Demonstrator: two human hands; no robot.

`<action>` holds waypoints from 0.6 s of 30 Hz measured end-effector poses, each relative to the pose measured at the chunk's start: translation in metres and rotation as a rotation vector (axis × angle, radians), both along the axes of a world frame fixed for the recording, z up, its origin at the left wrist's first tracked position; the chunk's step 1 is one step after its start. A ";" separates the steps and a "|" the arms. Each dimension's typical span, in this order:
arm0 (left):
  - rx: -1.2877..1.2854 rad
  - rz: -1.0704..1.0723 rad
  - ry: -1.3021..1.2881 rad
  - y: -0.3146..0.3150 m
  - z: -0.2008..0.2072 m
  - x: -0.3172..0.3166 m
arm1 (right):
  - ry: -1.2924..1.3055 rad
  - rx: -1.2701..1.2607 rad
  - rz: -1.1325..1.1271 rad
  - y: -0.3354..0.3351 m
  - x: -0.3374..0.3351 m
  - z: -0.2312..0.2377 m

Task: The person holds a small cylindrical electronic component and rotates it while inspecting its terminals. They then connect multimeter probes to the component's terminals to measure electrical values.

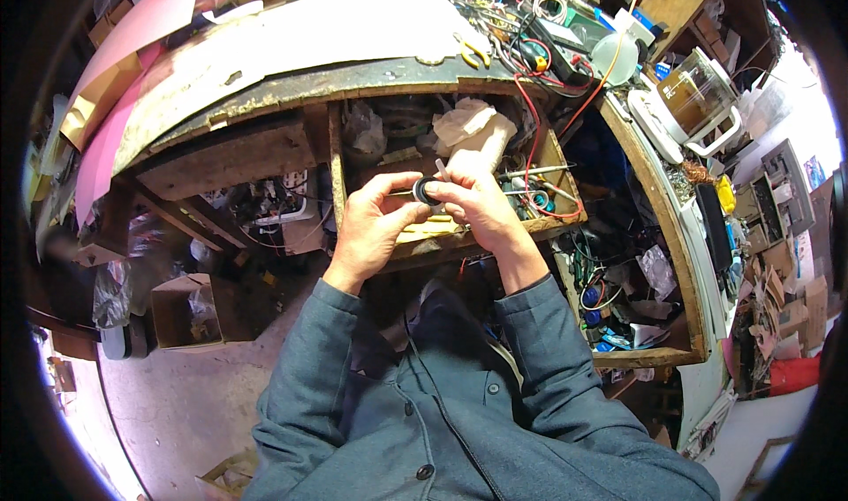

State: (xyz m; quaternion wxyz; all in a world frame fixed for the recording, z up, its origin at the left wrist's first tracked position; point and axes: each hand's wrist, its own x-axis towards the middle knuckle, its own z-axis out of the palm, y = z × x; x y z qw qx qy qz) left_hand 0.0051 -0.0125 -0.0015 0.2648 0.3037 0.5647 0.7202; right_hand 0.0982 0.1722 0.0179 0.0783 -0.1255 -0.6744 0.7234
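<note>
Both hands meet over an open wooden drawer (413, 252). Between them is a small round black part (423, 192) with a ring-like rim; its exact kind I cannot make out. My left hand (375, 222) pinches its left side between thumb and fingers. My right hand (479, 204) closes on its right side, and a short pale stick-like piece (442, 169) juts up by those fingers. Whether the two pieces are joined cannot be seen. In the drawer behind lie a crumpled cream cloth or paper (465, 123) and a clear plastic bag (364, 130).
A bench with a white sheet (309, 28) spreads beyond the drawer. Yellow-handled pliers (474, 50) and a multimeter-like device (539, 52) with red leads lie at its right. A clear jug (693, 94) stands farther right. An open cardboard box (199, 311) sits low at left.
</note>
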 end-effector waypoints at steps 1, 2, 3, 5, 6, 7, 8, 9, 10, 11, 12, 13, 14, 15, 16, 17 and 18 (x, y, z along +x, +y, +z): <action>-0.002 -0.001 0.001 0.000 0.000 0.000 | 0.004 0.007 0.002 0.000 0.000 -0.001; -0.005 -0.003 0.002 0.001 0.000 -0.001 | 0.007 0.015 0.003 0.001 0.000 -0.002; -0.023 -0.010 0.010 0.001 0.000 -0.001 | 0.014 0.030 -0.002 0.001 0.000 -0.002; -0.060 -0.022 0.028 -0.001 0.002 -0.001 | 0.028 0.057 -0.011 -0.001 0.000 -0.001; -0.013 -0.006 0.003 0.001 0.002 0.000 | 0.009 0.062 -0.013 0.000 0.000 -0.001; 0.035 0.009 -0.021 0.003 0.003 0.002 | -0.008 0.068 -0.016 0.000 0.000 0.000; 0.083 0.024 -0.045 0.005 0.003 0.003 | -0.026 0.074 -0.019 0.001 0.000 0.001; 0.058 0.000 -0.020 0.004 0.002 0.003 | 0.002 0.064 -0.034 0.000 -0.001 0.000; 0.034 -0.022 0.004 0.003 0.001 0.001 | 0.030 0.054 -0.049 -0.002 -0.002 0.000; 0.009 -0.045 0.029 0.003 -0.001 0.000 | 0.057 0.043 -0.063 -0.003 -0.002 -0.001; -0.017 -0.052 0.043 0.004 -0.006 -0.002 | 0.051 0.063 -0.095 -0.003 -0.002 -0.001; -0.030 -0.046 0.052 0.004 -0.006 -0.002 | 0.047 0.085 -0.127 -0.004 -0.001 -0.002; -0.043 -0.040 0.060 0.003 -0.006 -0.003 | 0.042 0.107 -0.159 -0.005 0.000 -0.003; -0.057 -0.034 0.068 0.003 -0.006 -0.003 | 0.062 0.104 -0.138 -0.005 -0.001 -0.002; -0.057 -0.035 0.078 0.004 -0.007 -0.003 | 0.079 0.097 -0.117 -0.005 -0.001 -0.002; -0.057 -0.036 0.087 0.004 -0.007 -0.003 | 0.097 0.090 -0.096 -0.005 -0.002 -0.001; -0.057 -0.036 0.097 0.004 -0.007 -0.003 | 0.079 0.034 -0.084 -0.004 -0.002 -0.001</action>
